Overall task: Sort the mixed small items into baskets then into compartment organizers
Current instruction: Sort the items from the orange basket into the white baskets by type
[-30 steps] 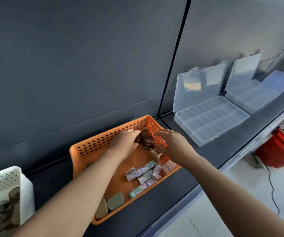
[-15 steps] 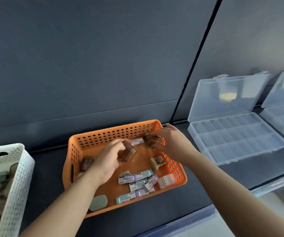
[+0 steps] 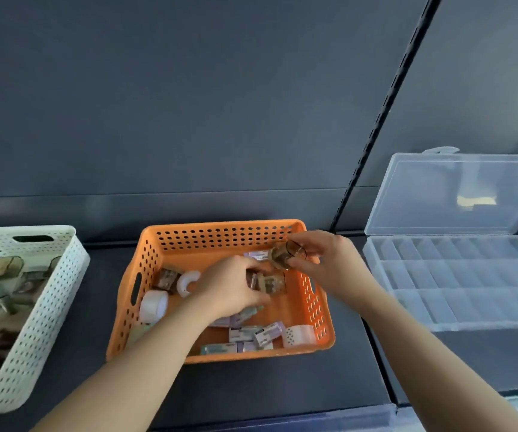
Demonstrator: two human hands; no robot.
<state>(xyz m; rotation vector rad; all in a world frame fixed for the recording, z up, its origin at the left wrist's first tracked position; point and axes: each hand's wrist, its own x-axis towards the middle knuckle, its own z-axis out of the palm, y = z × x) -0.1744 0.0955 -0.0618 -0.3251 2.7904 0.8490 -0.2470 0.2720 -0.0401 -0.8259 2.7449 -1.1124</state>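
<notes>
Inside orange basket [image 3: 220,235], tape rolls [image 3: 153,305]

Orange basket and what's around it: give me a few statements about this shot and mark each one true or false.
1. The right hand pinches a brown see-through piece above the orange basket. True.
2. The clear organizer has its lid shut. False: the lid stands open behind the compartments.
3. The left hand holds brown pieces inside the orange basket. True.
4. The white basket stands to the right of the orange basket. False: it stands to the left.
5. The organizer's compartments are packed with items. False: the compartments in view look empty.
</notes>
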